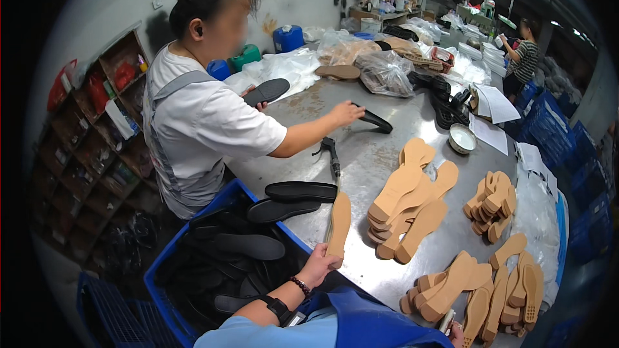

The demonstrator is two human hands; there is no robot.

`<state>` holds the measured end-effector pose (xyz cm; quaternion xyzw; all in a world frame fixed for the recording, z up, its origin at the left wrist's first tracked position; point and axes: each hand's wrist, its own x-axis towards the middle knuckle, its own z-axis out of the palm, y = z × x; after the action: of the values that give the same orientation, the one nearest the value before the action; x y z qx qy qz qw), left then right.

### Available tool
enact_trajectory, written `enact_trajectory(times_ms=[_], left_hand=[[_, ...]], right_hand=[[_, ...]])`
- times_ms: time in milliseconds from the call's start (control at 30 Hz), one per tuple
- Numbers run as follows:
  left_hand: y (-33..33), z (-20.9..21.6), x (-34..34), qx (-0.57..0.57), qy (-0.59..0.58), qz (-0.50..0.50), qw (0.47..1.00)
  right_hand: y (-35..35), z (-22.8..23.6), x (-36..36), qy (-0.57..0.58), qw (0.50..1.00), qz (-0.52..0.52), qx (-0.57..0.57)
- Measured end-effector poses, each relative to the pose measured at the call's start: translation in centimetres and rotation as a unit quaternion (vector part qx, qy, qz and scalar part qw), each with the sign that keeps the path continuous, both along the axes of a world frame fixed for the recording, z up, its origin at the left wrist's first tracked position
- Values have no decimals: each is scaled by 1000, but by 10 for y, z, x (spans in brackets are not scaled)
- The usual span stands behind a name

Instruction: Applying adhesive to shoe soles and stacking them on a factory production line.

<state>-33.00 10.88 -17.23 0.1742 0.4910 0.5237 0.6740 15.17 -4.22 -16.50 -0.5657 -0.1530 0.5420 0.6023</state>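
Observation:
My left hand (pixel 316 265), with a beaded bracelet and a dark watch at the wrist, is closed on the heel end of a tan shoe sole (pixel 339 224). The sole points away from me at the table's near edge. My right hand (pixel 456 334) shows only partly at the lower edge, closed around a small pale object (pixel 447 321) whose kind I cannot make out. Beside it lies a heap of tan soles (pixel 454 283). More tan soles are stacked in the middle (pixel 422 225) and in a smaller pile (pixel 491 201) to the right.
A blue crate (pixel 169 283) of black soles stands at left, with two black soles (pixel 301 191) beyond. Across the metal table (pixel 303 122), a co-worker (pixel 200 116) holds a dark sole (pixel 267 92) and touches a black strip-like piece (pixel 376 120). A black-handled tool (pixel 331 154) and white bowl (pixel 462 138) lie nearby.

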Motion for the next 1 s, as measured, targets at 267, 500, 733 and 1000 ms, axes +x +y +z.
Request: enact_trajectory(times_ms=[267,500,733,1000], left_hand=[[-25,-14,32,-92,-89,-91,988],[-34,11,30,-118,125,-83,982],[-58,-13,7,74,376,-209,900],[-35,-6,37,-14,438,-122,891]], right_hand=[[25,0,12,39,998,24,37],[44,17,32,56,996,48,54],[41,34,50,95,991,29,84],[64,43,37,118,988,27,97]])
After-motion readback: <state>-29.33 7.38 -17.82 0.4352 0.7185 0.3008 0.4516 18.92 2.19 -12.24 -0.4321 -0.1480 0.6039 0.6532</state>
